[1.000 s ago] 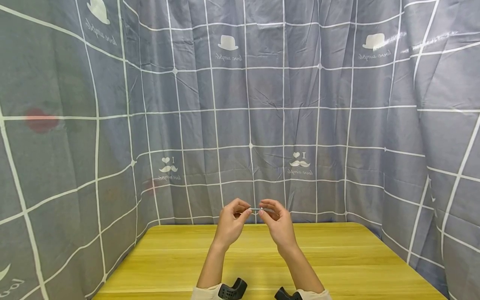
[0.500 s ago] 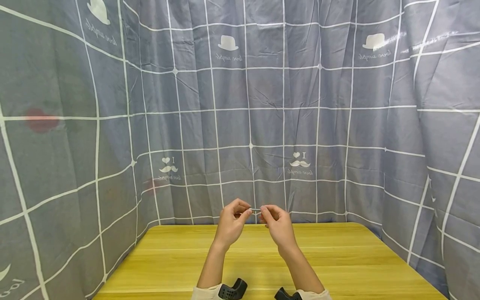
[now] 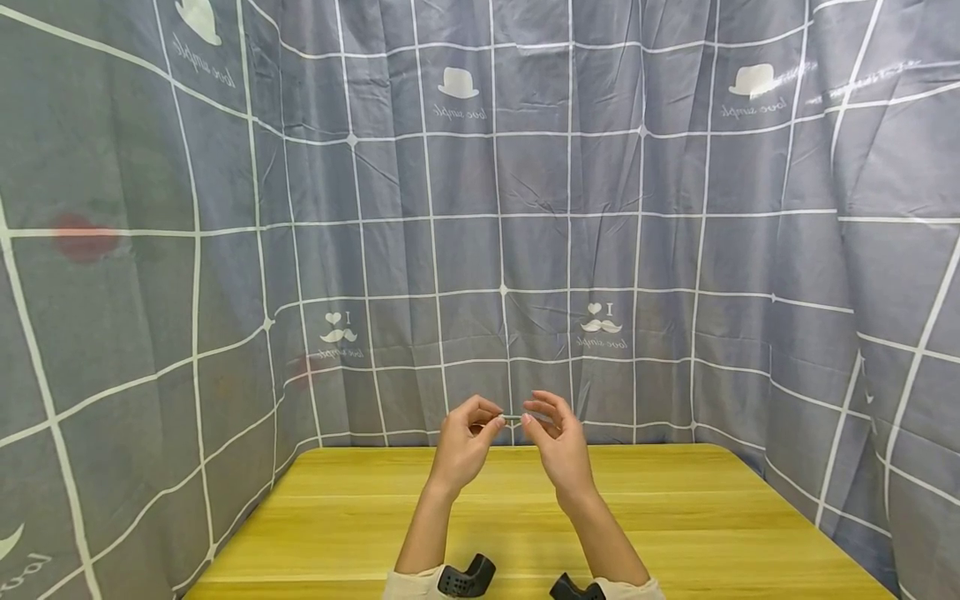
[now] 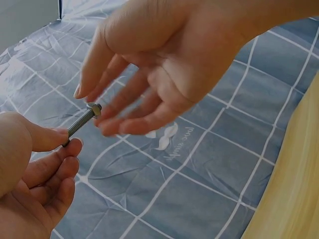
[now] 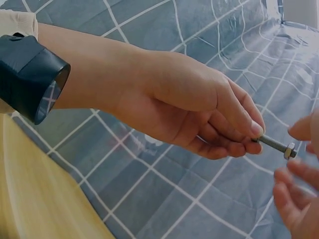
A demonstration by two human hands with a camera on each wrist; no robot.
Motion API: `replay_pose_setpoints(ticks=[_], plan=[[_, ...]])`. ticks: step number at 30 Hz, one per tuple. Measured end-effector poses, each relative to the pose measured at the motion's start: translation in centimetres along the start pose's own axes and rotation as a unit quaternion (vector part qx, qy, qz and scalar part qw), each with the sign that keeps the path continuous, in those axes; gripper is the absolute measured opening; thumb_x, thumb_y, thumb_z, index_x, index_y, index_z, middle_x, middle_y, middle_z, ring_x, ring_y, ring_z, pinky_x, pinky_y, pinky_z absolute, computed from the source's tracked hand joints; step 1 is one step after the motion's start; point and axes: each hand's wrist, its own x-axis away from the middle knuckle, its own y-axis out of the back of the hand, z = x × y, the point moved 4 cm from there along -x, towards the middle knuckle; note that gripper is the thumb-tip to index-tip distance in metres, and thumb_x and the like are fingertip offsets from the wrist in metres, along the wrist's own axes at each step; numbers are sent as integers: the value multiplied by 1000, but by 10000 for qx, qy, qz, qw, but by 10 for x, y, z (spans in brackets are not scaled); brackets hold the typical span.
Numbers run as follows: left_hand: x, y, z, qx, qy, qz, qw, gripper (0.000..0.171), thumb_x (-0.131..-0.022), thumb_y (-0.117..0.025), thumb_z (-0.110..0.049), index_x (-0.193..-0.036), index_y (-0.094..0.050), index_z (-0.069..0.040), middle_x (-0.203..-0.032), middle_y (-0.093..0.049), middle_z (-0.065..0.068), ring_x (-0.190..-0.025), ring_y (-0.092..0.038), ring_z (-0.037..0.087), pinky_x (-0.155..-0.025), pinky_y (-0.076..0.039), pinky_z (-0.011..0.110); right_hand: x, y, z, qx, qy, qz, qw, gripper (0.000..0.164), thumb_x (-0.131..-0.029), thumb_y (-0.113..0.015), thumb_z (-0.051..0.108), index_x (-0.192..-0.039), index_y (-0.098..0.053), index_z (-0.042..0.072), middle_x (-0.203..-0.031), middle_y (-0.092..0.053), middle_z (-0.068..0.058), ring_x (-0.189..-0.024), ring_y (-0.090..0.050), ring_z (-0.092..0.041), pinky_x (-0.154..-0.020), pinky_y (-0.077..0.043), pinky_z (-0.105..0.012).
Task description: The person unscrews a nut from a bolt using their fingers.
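Observation:
My left hand (image 3: 461, 450) pinches a metal bolt (image 4: 79, 123) near one end between thumb and fingers, above the table. A hex nut (image 4: 93, 109) sits on the bolt's threads close to the free tip, which pokes out a little past it. My right hand (image 3: 562, 454) is at that tip, its thumb and fingers spread apart around the nut. In the left wrist view, the right thumb is clear of the nut; whether a fingertip brushes the bolt's tip I cannot tell. The right wrist view shows the same bolt (image 5: 274, 143) running from the left fingertips toward the right hand (image 5: 301, 189).
Below both hands lies a yellow wood-grain table (image 3: 517, 533). Grey curtains (image 3: 465, 250) with white grid lines hang behind it and at both sides. Black wrist devices (image 3: 467, 577) sit at the cuffs of the light sleeves.
My right fingers were closed in at the nut end, then rolled with the thumb moving up and the fingers curling under; now they are spread apart. The left hand has kept its pinch, nearly still.

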Motion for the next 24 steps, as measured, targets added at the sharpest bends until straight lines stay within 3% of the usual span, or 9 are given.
replay_pose_setpoints(ticks=[4, 8, 11, 15, 19, 24], plan=[[-1, 0, 0, 10, 5, 3, 10000, 5, -97, -66, 8, -100, -67, 11, -93, -70, 24, -82, -66, 37, -73, -52, 36, -1, 1, -2, 249, -193, -145, 9994, 31, -105, -65, 20, -129, -63, 0, -120, -67, -15, -102, -67, -27, -87, -55, -34], [-1, 0, 0, 19, -18, -8, 10000, 5, -97, -66, 8, -100, -66, 11, -92, -70, 23, -83, -66, 39, -73, -52, 37, -1, 1, -2, 213, -164, -144, 9995, 18, -105, -64, 13, -115, -68, -1, -110, -69, -15, -97, -66, -27, -87, -53, -35], [-2, 0, 0, 32, -27, -13, 10000, 5, -97, -66, 8, -100, -66, 11, -92, -70, 23, -84, -66, 40, -74, -53, 39, -1, 0, 1, 86, -51, -101, 9999, 16, -102, -65, 5, -118, -67, 0, -117, -66, -15, -108, -64, -32, -92, -52, -39], [-3, 0, -1, 68, -1, -9, 10000, 5, -97, -66, 8, -100, -66, 11, -93, -70, 22, -85, -66, 41, -74, -53, 37, -1, 0, 2, 45, 29, -48, 10000, 27, -102, -66, 5, -128, -63, -1, -128, -62, -18, -118, -61, -37, -95, -52, -40], [-3, 0, -1, 76, 36, -18, 10000, 4, -97, -66, 7, -100, -66, 11, -93, -70, 22, -84, -66, 41, -73, -52, 33, -1, 0, -1, 144, -133, -41, 9998, 27, -104, -66, 14, -125, -65, -3, -118, -66, -17, -105, -66, -28, -91, -54, -37], [-3, 1, -2, 21, 21, -30, 10000, 4, -97, -66, 8, -100, -67, 10, -92, -70, 22, -83, -66, 40, -72, -52, 34, -2, -1, 0, 88, -103, 24, 9999, 19, -104, -63, 9, -117, -67, -5, -108, -69, -17, -98, -66, -27, -89, -55, -35]])
